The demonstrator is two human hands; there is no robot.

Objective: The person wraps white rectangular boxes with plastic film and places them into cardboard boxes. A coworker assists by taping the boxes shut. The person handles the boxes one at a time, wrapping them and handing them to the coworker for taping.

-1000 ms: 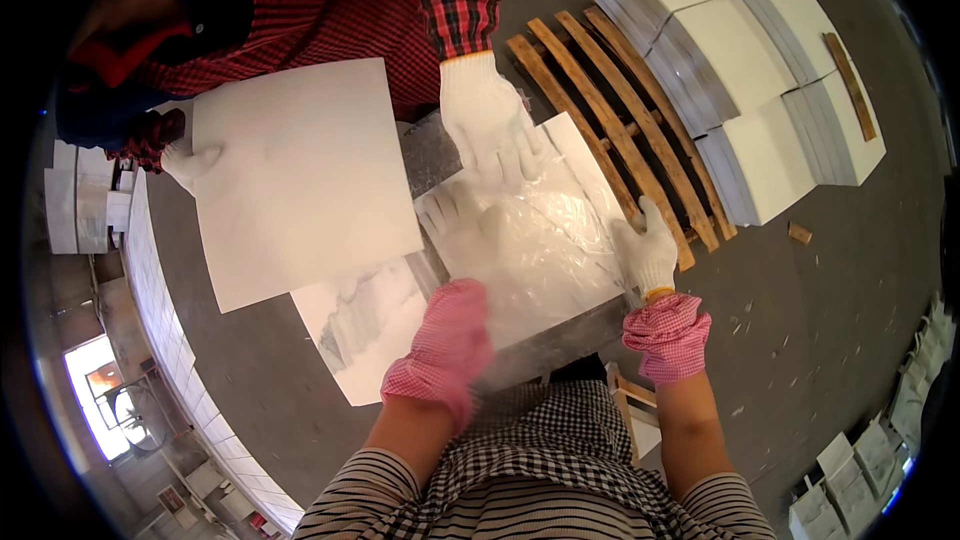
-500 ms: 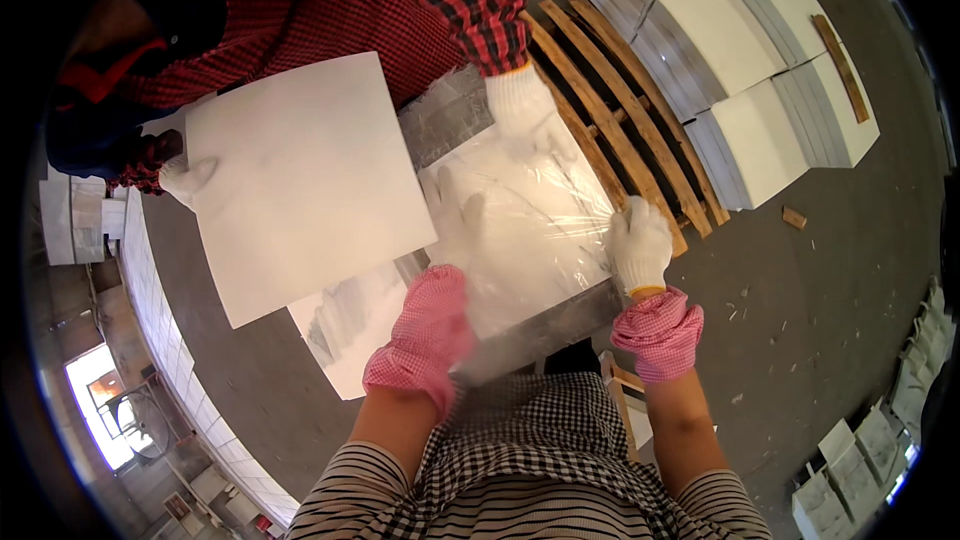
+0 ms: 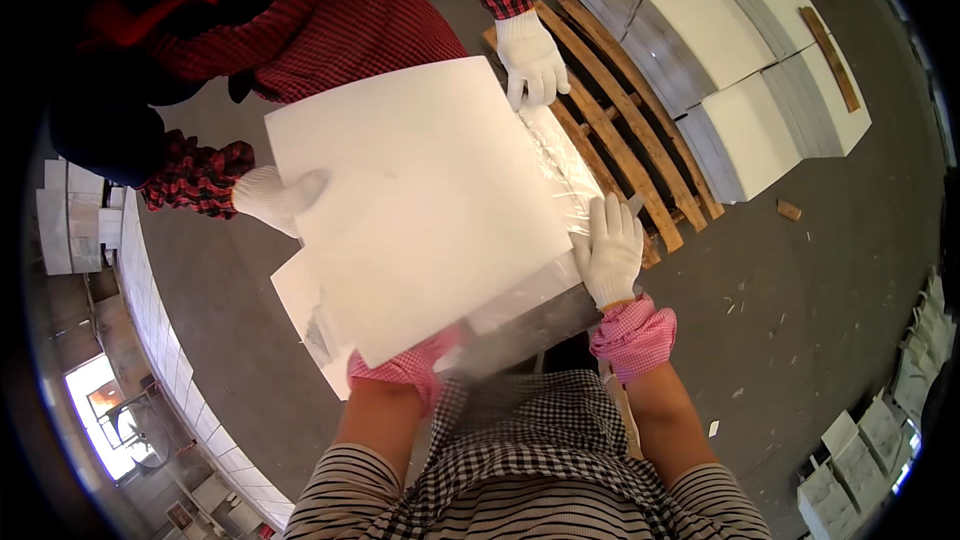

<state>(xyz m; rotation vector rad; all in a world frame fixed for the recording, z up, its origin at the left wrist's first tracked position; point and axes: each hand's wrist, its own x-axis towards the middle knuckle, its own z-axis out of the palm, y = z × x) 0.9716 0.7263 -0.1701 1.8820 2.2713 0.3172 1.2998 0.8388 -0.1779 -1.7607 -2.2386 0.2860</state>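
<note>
1 white sheet (image 3: 420, 200) hides left hand; wooden pallet (image 3: 610, 126) beyond right hand (image 3: 612, 250).

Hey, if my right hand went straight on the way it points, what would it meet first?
Most likely the wooden pallet, since your right hand points toward it. Depth is unclear: the pallet may sit lower, and the hand could pass above.

Workshop or warehouse packing area, prob. Bare grey conc.-type floor (image 3: 800, 340) w/ scraps, incl. wood bit (image 3: 789, 210); wooden pallet (image 3: 622, 125), tall piles of white sheets (image 3: 715, 45) along its rt edge. More slabs (image 3: 858, 465) in rows, far rt. Looks like an ind. fan (image 3: 148, 440), lower lt. Co-worker's work glove (image 3: 532, 58), plus big white sheet (image 3: 425, 200) over grey tabletop's (image 3: 560, 313) nr edge.
</note>
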